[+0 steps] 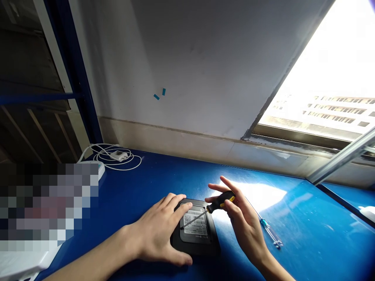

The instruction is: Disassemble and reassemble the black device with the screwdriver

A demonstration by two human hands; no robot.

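A flat black electronic device [213, 244] lies on the blue table, its label with a QR code and barcodes [197, 223] facing up. My left hand [159, 226] grips its left side, fingers over the far edge and thumb by the near edge. In my right hand [241, 216] is a screwdriver [219, 202] with a black and yellow handle, pinched between thumb and fingers while other fingers stretch out. Its thin shaft slants down to the left, and the tip meets the device beside the label's left edge. Whether a screw sits under the tip I cannot tell.
Right of my right hand lies a second screwdriver [272, 233] with a clear handle. A white charger [118, 155] with coiled cable sits at the back left, near a white power strip [101, 169]. A metal bar [341, 158] slants at the right, before a bright window [328, 86].
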